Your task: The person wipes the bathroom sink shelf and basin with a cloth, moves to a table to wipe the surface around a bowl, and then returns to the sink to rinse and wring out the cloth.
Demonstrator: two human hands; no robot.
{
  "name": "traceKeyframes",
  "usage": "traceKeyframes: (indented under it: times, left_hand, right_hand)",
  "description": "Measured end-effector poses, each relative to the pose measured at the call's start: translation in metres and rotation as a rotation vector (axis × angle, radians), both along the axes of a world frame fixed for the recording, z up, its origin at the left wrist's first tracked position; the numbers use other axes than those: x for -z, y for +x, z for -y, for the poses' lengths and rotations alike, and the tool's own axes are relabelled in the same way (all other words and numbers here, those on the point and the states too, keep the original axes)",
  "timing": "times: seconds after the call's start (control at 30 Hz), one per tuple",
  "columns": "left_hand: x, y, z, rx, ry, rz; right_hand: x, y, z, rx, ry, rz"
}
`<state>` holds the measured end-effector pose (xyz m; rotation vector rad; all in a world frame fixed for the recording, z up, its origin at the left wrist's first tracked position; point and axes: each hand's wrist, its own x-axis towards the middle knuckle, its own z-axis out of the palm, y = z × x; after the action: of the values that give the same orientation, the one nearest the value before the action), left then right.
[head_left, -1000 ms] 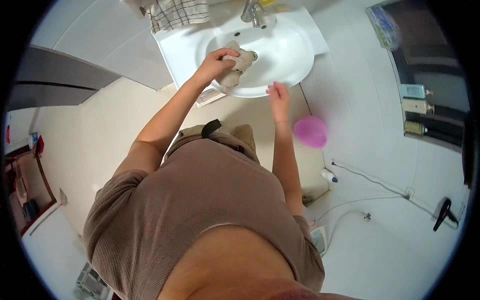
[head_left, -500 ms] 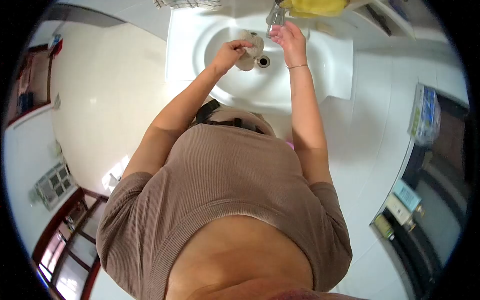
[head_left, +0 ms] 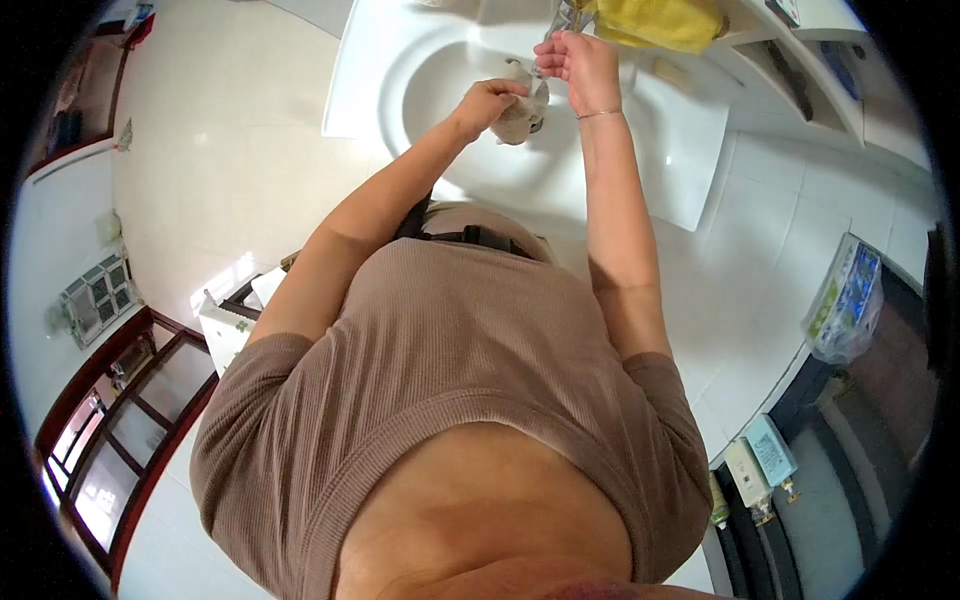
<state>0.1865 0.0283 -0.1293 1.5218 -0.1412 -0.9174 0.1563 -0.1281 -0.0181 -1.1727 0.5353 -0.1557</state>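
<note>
My left hand (head_left: 490,106) pinches a small, fuzzy beige item (head_left: 514,128) over the white sink basin (head_left: 420,100). The item looks like a little plush toy, though I cannot make out its exact kind; it covers most of the drain. My right hand (head_left: 585,72) is just below the metal faucet (head_left: 567,20), palm turned towards the item. Its fingers are slightly bent and apart, and nothing shows in them. What looks like a thin stream of water falls between the fingertips and the item.
A yellow cloth (head_left: 665,22) lies behind the faucet, with a pale bar of soap (head_left: 672,74) on the sink ledge. Shelves (head_left: 800,75) stand at the back right. Pump bottles (head_left: 770,450) and a plastic-wrapped pack (head_left: 848,300) are on the right.
The beige item has shifted right with my left hand, from beside the drain to over it. My right hand stays near the faucet. The whole view has turned slightly.
</note>
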Motion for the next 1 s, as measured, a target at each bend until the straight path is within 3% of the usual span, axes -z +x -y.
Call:
traceKeyframes:
  times: [0.17, 0.23, 0.27, 0.33, 0.37, 0.47, 0.57, 0.63, 0.67, 0.77, 0.8, 0.87, 0.9, 0.93, 0.97, 1.0]
  left_hand:
    - [0.005, 0.006, 0.004, 0.015, -0.020, -0.036]
    - [0.007, 0.007, 0.001, 0.121, 0.034, 0.001]
    - [0.005, 0.008, -0.001, 0.114, 0.034, -0.002]
    - [0.001, 0.006, -0.004, 0.140, -0.010, -0.049]
    - [0.001, 0.005, -0.005, 0.133, -0.011, -0.052]
    - [0.007, 0.007, -0.013, 0.106, 0.025, 0.024]
    - [0.008, 0.006, -0.018, 0.017, 0.003, 0.028]
    - [0.006, 0.008, -0.015, -0.132, 0.294, -0.092]
    - [0.009, 0.006, -0.014, -0.138, 0.294, -0.098]
    - [0.020, 0.002, -0.005, -0.396, 0.392, -0.755]
    - [0.027, 0.002, -0.007, -0.400, 0.389, -0.762]
    - [0.062, 0.004, -0.014, -0.097, -0.539, -1.010]
    - [0.095, 0.004, -0.012, -0.064, -0.666, -0.874]
    - [0.097, -0.002, -0.006, -0.070, -0.667, -0.879]
    - [0.094, -0.009, 0.002, -0.201, -0.605, -0.887]
    - [0.090, -0.018, 0.006, -0.331, -0.536, -0.893]
  right_hand:
    - [0.009, -0.020, 0.019, -0.023, 0.016, -0.032]
    - [0.057, -0.029, 0.030, 0.072, -0.274, -0.207]
    - [0.093, -0.033, 0.028, 0.065, -0.275, -0.209]
    - [0.155, -0.042, 0.023, -0.234, -0.955, -0.214]
    - [0.157, -0.045, 0.020, -0.242, -0.955, -0.214]
    - [0.160, -0.046, 0.009, -0.353, -0.911, -0.310]
    - [0.165, -0.048, 0.005, -0.231, -0.821, -0.301]
    - [0.168, -0.042, -0.006, -0.055, -0.268, -0.230]
    - [0.169, -0.041, -0.013, -0.063, -0.269, -0.234]
    - [0.153, -0.035, -0.042, 0.059, -0.002, -0.125]
    - [0.140, -0.037, -0.053, 0.052, -0.004, -0.130]
    - [0.124, -0.042, -0.073, -0.030, -0.491, -0.112]
    - [0.112, -0.045, -0.084, -0.036, -0.492, -0.118]
    - [0.098, -0.049, -0.096, -0.035, -0.772, -0.064]
    - [0.093, -0.051, -0.101, -0.030, -1.050, -0.001]
    - [0.097, -0.047, -0.096, -0.029, -1.044, -0.004]
